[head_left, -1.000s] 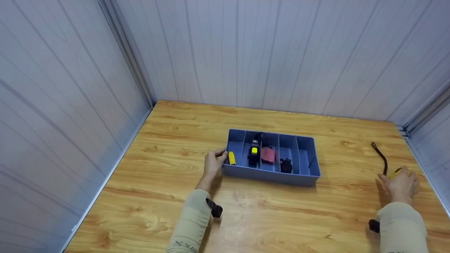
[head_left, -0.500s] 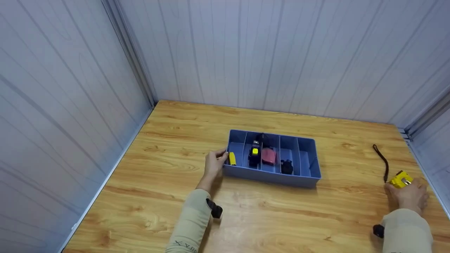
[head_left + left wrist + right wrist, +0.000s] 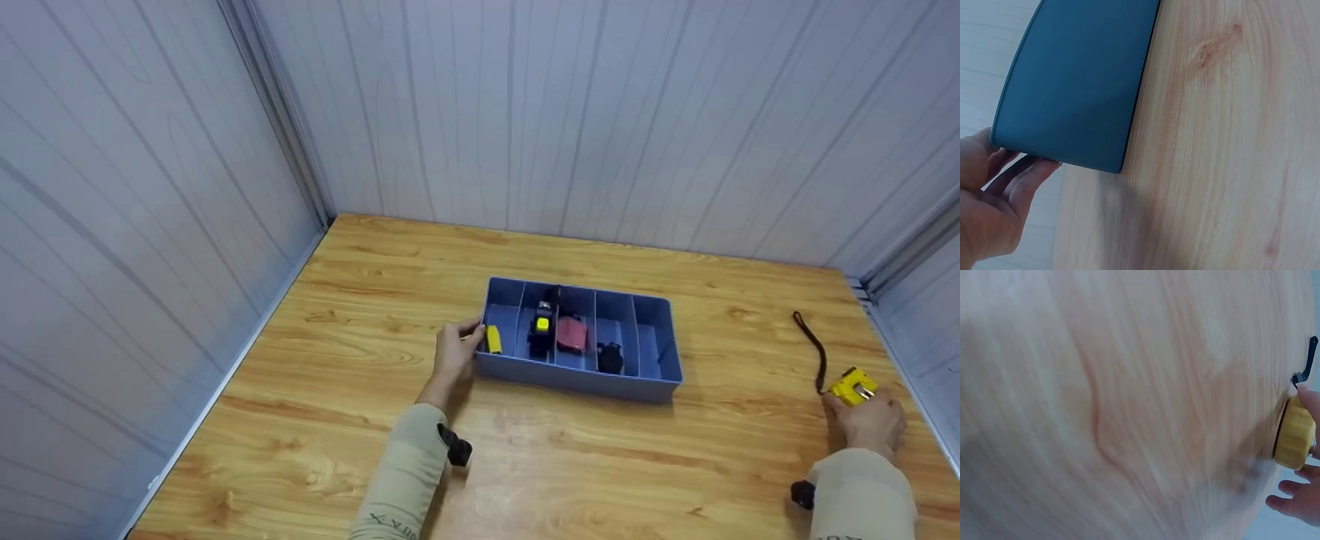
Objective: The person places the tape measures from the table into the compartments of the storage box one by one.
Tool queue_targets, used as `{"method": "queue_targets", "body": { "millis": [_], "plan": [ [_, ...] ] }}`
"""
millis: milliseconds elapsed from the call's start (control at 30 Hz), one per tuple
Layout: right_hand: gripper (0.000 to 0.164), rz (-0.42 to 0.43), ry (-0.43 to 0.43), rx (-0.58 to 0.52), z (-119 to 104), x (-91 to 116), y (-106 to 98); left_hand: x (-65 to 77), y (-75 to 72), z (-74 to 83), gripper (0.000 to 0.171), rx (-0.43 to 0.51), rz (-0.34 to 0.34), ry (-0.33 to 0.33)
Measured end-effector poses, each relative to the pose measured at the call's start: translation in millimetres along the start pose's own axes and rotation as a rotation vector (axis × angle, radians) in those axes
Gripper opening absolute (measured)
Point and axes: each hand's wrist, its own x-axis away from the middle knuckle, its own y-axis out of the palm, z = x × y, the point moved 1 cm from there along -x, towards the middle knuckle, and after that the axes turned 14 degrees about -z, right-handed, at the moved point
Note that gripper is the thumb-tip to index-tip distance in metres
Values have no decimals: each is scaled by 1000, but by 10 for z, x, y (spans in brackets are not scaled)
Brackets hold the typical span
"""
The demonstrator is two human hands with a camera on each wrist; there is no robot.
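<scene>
In the head view, my left hand grips the left end of a blue divided box; the left wrist view shows its fingers against the end wall and the thumb at the rim. Far to the right, my right hand holds a yellow tape measure with a metal clip, at the table surface. Its thumb lies by the strap end, one finger reaches the case, and the other fingers spread beyond. A black wrist strap trails from the tape measure away from me.
Inside the box lie a yellow piece, a black item with a yellow top, a red rounded item and a small black item. Pale panel walls stand behind and beside the wooden table.
My right hand has drawn back towards me, uncovering more of the yellow tape measure, which has shifted slightly nearer with its strap. The left hand stays at the box's end.
</scene>
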Motion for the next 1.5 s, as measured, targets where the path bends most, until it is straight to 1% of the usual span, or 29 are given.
{"method": "queue_targets", "body": {
  "millis": [67,200,333,400,533,600,733,867,933,1033,1133,1267,1367,1500],
  "plan": [
    [89,26,-8,-4,12,7,22,4,-3,-4,27,-5,-3,15],
    [81,73,-26,-2,28,9,50,11,-7,-8,27,2,-2,13],
    [77,119,-51,3,35,-4,68,18,-6,-12,27,14,3,6],
    [76,145,-70,1,44,-7,78,19,-5,-16,27,-2,10,15],
    [71,187,-99,-6,64,-3,98,14,-1,-25,26,-30,23,5],
    [71,195,-108,-17,75,-3,104,12,0,-26,26,-28,25,-7],
    [75,173,-77,-41,64,-9,85,15,-1,-16,27,-6,19,-21],
    [81,141,-35,-59,42,-11,59,17,-1,-11,27,1,15,-13],
    [84,130,-26,-69,40,-10,51,16,-1,-13,27,4,14,-9],
    [87,110,-16,-80,37,12,45,16,0,-9,27,17,16,-21],
    [92,88,-13,-76,36,36,38,23,-2,2,27,34,13,-28],
    [97,57,-17,-29,26,68,25,25,1,9,27,40,12,-22],
    [97,31,-20,-11,21,100,23,25,5,13,27,39,15,-21],
    [95,14,-32,-27,23,136,31,21,9,11,26,0,31,0]
  ]
}}
